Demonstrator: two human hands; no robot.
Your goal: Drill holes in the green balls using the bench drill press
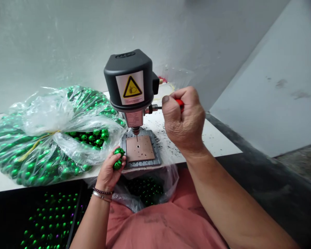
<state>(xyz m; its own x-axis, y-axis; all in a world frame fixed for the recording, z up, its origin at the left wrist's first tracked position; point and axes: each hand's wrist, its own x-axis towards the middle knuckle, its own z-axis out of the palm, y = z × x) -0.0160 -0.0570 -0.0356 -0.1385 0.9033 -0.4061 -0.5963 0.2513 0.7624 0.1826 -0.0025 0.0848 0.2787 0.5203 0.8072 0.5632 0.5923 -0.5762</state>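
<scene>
A small black bench drill (131, 83) with a yellow warning label stands on a white table (217, 140). Its bit hangs just above a brown plate (140, 148) with a small hole. My right hand (184, 119) is closed around the drill's red-tipped feed lever (180, 102) at the machine's right side. My left hand (109, 171) holds two shiny green balls (118, 158) at the table's front edge, just left of the plate.
A big clear plastic bag (49, 135) full of green balls lies left of the drill, its mouth open toward it. Another bag (146, 188) with green balls hangs below the table edge at my lap. A dark tray (52, 221) of balls sits lower left. Walls enclose the back and right.
</scene>
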